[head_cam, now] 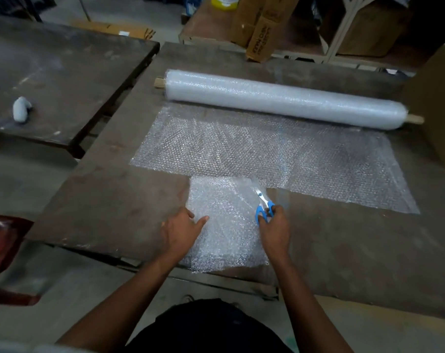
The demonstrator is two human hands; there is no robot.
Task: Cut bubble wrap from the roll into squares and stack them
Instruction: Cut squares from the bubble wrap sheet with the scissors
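- Right hand (pixel 273 226) grips blue scissors (pixel 263 202), blades pointing away toward the roll (pixel 285 99).
- Left hand (pixel 182 229), fingers spread, presses the bubble wrap flap (pixel 224 225) just left of the blades.

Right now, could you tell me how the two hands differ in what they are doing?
The left hand rests open on the bubble wrap piece, holding nothing; the right hand grips the blue-handled scissors, blades pointing away towards the roll. Both sit over that piece.
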